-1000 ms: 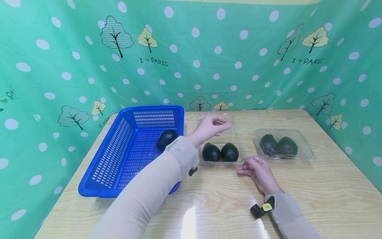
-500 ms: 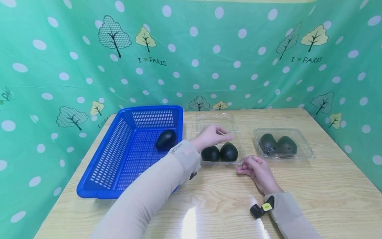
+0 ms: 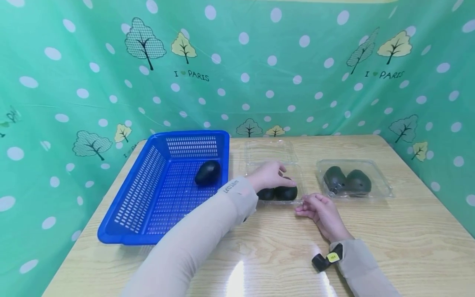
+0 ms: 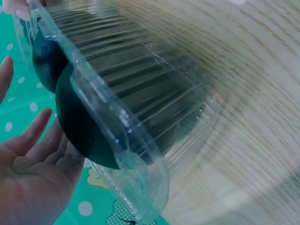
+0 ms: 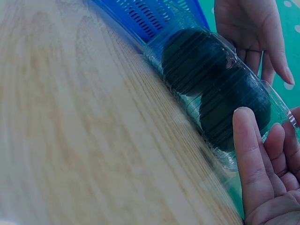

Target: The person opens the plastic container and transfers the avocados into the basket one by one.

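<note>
A clear plastic clamshell box [image 3: 302, 181] stands at mid-table, its lid [image 3: 270, 152] folded back. Inside it sit two dark, smooth avocados, the left one [image 3: 265, 194] partly behind my left hand [image 3: 268, 175]. That hand is over the box with its thumb at the right avocado [image 3: 287, 194]. In the left wrist view its loosely bent fingers [image 4: 37, 136] lie right beside the near avocado [image 4: 82, 124], with the thumb apart. My right hand [image 3: 322, 215] pinches the box's front right corner; in the right wrist view one finger [image 5: 248, 150] reaches along the side wall.
To the left stands a blue perforated basket [image 3: 122, 206] with a single avocado [image 3: 208, 172] inside. At the right a second clear clamshell [image 3: 380, 185] holds two more avocados [image 3: 358, 181]. Behind the wooden table [image 3: 282, 255] hangs a green dotted curtain [image 3: 267, 74].
My left hand has come down and slightly right from above the box's back edge to the right avocado. My right hand stays at the box corner.
</note>
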### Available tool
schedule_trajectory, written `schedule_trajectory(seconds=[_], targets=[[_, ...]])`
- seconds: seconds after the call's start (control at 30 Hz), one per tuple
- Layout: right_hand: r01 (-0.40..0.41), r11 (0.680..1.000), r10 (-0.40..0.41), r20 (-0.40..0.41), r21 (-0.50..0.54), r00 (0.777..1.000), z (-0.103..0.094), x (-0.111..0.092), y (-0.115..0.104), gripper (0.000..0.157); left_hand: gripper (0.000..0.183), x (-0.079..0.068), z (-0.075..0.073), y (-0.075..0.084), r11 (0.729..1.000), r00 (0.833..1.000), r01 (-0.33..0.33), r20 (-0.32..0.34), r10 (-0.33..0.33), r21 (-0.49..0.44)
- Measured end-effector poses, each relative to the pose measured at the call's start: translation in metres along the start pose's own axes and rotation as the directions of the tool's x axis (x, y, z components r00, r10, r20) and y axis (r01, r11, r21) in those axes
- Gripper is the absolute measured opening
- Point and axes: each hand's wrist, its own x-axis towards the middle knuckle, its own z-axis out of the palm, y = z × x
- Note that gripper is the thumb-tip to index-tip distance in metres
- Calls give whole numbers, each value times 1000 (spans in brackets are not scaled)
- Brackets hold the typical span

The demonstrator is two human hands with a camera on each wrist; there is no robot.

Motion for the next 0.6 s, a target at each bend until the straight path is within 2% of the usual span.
schedule_trajectory(seconds=[0.33, 0.6], targets=[[-2, 1000, 2, 1, 1, 1000, 0, -1, -1, 26, 67, -4, 6, 4, 987, 999, -30, 15, 28, 158], [0, 1000, 0, 4, -3, 1000, 0, -1, -2, 27, 66, 1, 13, 2, 970, 998, -68, 17, 66, 235]])
